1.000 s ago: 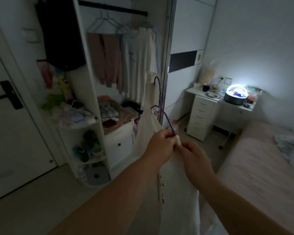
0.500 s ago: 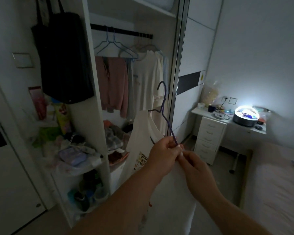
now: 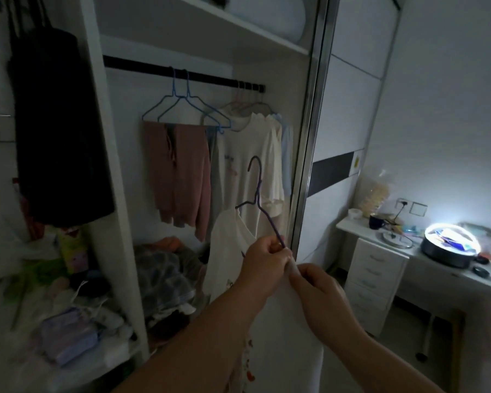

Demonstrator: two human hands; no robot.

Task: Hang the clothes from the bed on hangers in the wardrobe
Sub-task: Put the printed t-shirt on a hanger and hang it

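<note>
A white sleeveless top (image 3: 228,251) with a small print hangs on a purple wire hanger (image 3: 258,194), held up in front of the open wardrobe. My left hand (image 3: 262,262) grips the hanger's right arm together with the cloth. My right hand (image 3: 318,296) pinches the top's right shoulder strap just beside it. The hanger's hook points up, well below the black rail (image 3: 182,76). On the rail hang blue hangers (image 3: 182,109) with pink trousers (image 3: 179,177) and white T-shirts (image 3: 255,160). The bed is out of view.
A dark bag (image 3: 54,123) hangs on the wardrobe's left side above cluttered shelves (image 3: 68,321). Folded clothes (image 3: 165,279) are piled below the rail. The sliding door frame (image 3: 309,123) stands right of the opening. A white desk (image 3: 380,273) with a lit lamp (image 3: 451,245) stands at right.
I have come closer to the wardrobe and my view has tilted up, so the rail and top shelf now show. The hanger with the white top stays in both hands, raised slightly.
</note>
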